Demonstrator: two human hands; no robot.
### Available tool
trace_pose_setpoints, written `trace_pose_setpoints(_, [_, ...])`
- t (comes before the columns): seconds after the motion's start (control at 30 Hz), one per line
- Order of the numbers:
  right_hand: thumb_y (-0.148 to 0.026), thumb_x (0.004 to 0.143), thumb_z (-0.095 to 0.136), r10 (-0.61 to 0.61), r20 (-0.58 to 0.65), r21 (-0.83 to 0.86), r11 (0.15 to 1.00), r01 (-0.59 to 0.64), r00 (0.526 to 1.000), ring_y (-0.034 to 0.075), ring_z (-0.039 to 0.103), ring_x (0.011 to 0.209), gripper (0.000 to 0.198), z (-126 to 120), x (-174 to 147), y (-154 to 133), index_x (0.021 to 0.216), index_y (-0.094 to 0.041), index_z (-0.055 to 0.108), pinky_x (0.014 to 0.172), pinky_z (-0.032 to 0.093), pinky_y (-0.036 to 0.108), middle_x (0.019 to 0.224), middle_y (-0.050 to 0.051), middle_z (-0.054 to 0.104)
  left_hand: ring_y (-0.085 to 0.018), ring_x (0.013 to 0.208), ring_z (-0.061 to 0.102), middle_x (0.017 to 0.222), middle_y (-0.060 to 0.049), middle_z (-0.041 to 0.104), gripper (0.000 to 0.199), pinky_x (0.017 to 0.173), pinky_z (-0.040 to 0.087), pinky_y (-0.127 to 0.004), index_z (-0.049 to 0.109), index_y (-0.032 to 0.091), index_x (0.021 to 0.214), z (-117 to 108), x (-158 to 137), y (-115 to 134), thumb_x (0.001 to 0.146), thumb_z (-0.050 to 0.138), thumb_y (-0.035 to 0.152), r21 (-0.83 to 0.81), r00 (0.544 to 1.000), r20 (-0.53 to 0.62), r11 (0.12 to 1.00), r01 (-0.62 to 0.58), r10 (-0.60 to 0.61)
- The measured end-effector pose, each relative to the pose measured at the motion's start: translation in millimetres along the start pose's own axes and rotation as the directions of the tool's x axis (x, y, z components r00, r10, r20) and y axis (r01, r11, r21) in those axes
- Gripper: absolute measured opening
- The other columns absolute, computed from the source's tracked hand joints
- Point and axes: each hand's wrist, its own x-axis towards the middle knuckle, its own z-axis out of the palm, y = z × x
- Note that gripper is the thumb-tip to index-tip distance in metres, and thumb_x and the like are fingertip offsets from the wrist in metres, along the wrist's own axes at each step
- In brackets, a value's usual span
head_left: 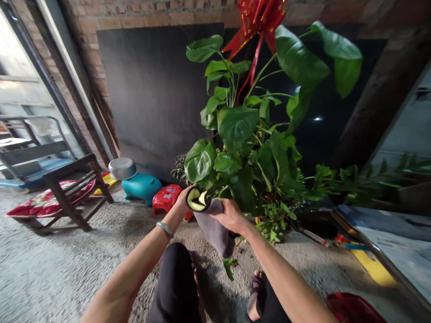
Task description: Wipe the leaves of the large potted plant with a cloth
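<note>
Both of my hands are on a cloth [215, 231] in front of a large leafy potted plant [237, 128]. The cloth is grey outside, and its folded or rolled top end shows yellow-green with a dark edging. My left hand [185, 200] grips that rolled end from the left, its fingers partly hidden behind it. My right hand [231, 217] is closed on the grey upper part, with the thumb pointing left. The grey part hangs down between my knees. Broad green leaves come close above both hands, and the plant's pot is hidden by foliage.
Left of the plant stand a red plastic stool [167, 198], a teal animal-shaped stool [142, 188] and a metal basin [123, 168]. A wooden chair [79, 197] with a red cushion is farther left. A table [397, 242] stands at right. A red bow [261, 22] tops the plant.
</note>
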Motion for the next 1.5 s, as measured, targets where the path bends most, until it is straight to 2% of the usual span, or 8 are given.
trace_pose_setpoints(0.2, [-0.032, 0.08, 0.074, 0.185, -0.176, 0.268, 0.954, -0.134, 0.967, 0.029, 0.078, 0.095, 0.018, -23.0, -82.7, 35.5, 0.094, -0.023, 0.081, 0.085, 0.058, 0.036, 0.099, 0.008, 0.085, -0.019, 0.061, 0.071, 0.073, -0.009, 0.077, 0.009, 0.06, 0.058, -0.027, 0.075, 0.012, 0.086, 13.6, -32.3, -26.6, 0.09, 0.067, 0.016, 0.226, 0.985, 0.029, 0.961, 0.161, -0.172])
trace_pose_setpoints(0.47, [-0.046, 0.059, 0.087, 0.534, -0.434, 0.604, 0.77, -0.206, 0.726, 0.035, 0.077, 0.089, 0.032, -67.7, -156.5, 73.4, 0.08, -0.022, 0.081, 0.084, 0.06, 0.045, 0.088, 0.011, 0.084, -0.026, 0.085, 0.075, 0.095, -0.014, 0.082, 0.034, 0.073, 0.061, -0.034, 0.085, 0.014, 0.1, 88.7, -69.6, -48.3, 0.074, 0.088, 0.035, 0.564, 0.884, 0.418, 0.822, -0.073, -0.209])
trace_pose_setpoints(0.77, [-0.051, 0.066, 0.087, 0.409, -0.741, 0.548, 0.827, 0.127, 0.532, 0.031, 0.077, 0.094, 0.04, -124.2, -103.0, 52.8, 0.091, -0.02, 0.081, 0.087, 0.06, 0.043, 0.098, 0.01, 0.084, -0.028, 0.115, 0.071, 0.109, -0.009, 0.083, 0.021, 0.101, 0.052, -0.037, 0.082, 0.019, 0.098, 228.6, -25.0, -54.5, 0.078, 0.078, 0.023, 0.475, 0.887, 0.446, 0.808, -0.35, 0.122])
trace_pose_setpoints(0.87, [-0.048, 0.074, 0.079, 0.289, -0.778, 0.433, 0.89, 0.142, 0.558, 0.029, 0.076, 0.097, 0.033, -134.6, -71.4, 57.8, 0.093, -0.021, 0.078, 0.089, 0.06, 0.041, 0.1, 0.01, 0.084, -0.028, 0.105, 0.073, 0.094, -0.01, 0.081, 0.014, 0.096, 0.054, -0.036, 0.078, 0.017, 0.086, 245.0, -14.4, -63.9, 0.081, 0.079, 0.03, 0.421, 0.904, 0.425, 0.875, -0.24, 0.044])
trace_pose_setpoints(1.0, [-0.036, 0.065, 0.075, 0.365, -0.646, 0.366, 0.919, -0.147, 0.67, 0.032, 0.073, 0.081, 0.012, -143.2, -64.3, 77.6, 0.067, -0.027, 0.068, 0.079, 0.059, 0.042, 0.074, 0.008, 0.077, -0.022, 0.09, 0.07, 0.089, -0.008, 0.078, 0.018, 0.086, 0.054, -0.03, 0.075, 0.017, 0.082, 222.0, -15.8, -59.2, 0.086, 0.078, 0.034, 0.395, 0.941, 0.321, 0.888, -0.236, 0.108])
trace_pose_setpoints(1.23, [-0.044, 0.077, 0.072, 0.18, -0.862, 0.249, 0.965, 0.086, 0.474, 0.032, 0.074, 0.099, 0.029, -164.3, -46.0, 58.8, 0.098, -0.023, 0.071, 0.091, 0.059, 0.042, 0.103, 0.012, 0.081, -0.02, 0.088, 0.063, 0.11, -0.013, 0.077, 0.033, 0.083, 0.056, -0.032, 0.08, 0.013, 0.109, 194.3, -34.2, -30.5, 0.1, 0.06, 0.038, 0.436, 0.948, 0.317, 0.88, -0.187, 0.044])
trace_pose_setpoints(1.4, [-0.028, 0.074, 0.075, 0.343, -0.648, 0.197, 0.938, -0.286, 0.68, 0.036, 0.077, 0.103, 0.016, -126.5, -33.5, 64.9, 0.088, -0.023, 0.072, 0.093, 0.058, 0.044, 0.097, 0.017, 0.081, -0.021, 0.089, 0.065, 0.106, -0.012, 0.077, 0.036, 0.086, 0.056, -0.032, 0.079, 0.013, 0.112, 197.4, -39.2, -32.7, 0.102, 0.057, 0.039, 0.419, 0.932, 0.356, 0.88, -0.225, 0.069])
trace_pose_setpoints(1.5, [-0.031, 0.073, 0.076, 0.479, -0.54, 0.278, 0.878, -0.391, 0.692, 0.037, 0.079, 0.09, 0.01, -97.3, -63.3, 89.4, 0.075, -0.025, 0.069, 0.079, 0.06, 0.041, 0.082, 0.014, 0.08, -0.023, 0.095, 0.067, 0.11, -0.012, 0.078, 0.031, 0.089, 0.056, -0.033, 0.08, 0.015, 0.107, 189.0, -36.9, -30.7, 0.099, 0.064, 0.04, 0.421, 0.93, 0.355, 0.871, -0.254, 0.099])
